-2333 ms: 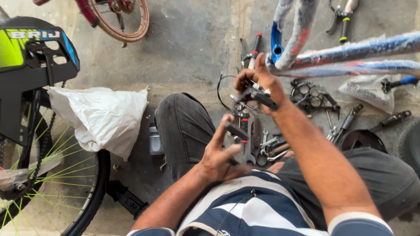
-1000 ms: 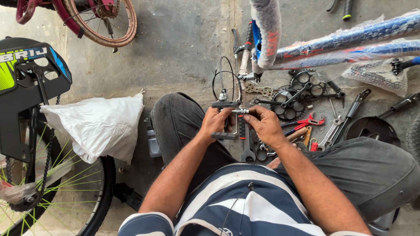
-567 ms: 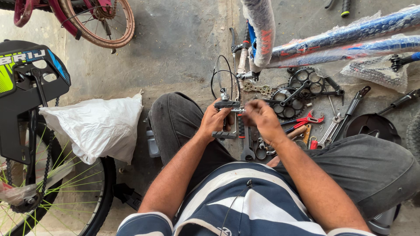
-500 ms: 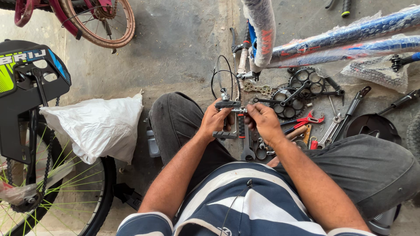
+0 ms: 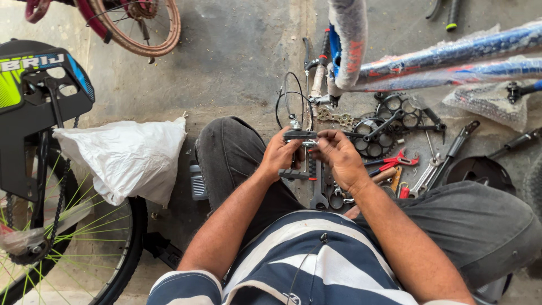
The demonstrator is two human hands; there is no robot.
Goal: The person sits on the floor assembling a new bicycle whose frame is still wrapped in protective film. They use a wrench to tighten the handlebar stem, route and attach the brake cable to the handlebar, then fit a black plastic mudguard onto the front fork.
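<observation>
Head view: the left hand (image 5: 278, 155) and right hand (image 5: 339, 158) both grip a small black brake arm (image 5: 300, 135), held between the knees above the floor — fingers closed on either end. A black cable (image 5: 291, 101) loops up from it. Just below lie a spanner (image 5: 318, 186) and red pliers (image 5: 392, 161); a chainring (image 5: 372, 133) sits to the right. A white plastic bag (image 5: 127, 158) rests well apart — at left, beside a bicycle wheel (image 5: 62, 237).

brake arm (image 5: 299, 135): matt black metal | floor (image 5: 237, 51): rough concrete | bag (image 5: 127, 158): crinkled plastic
</observation>
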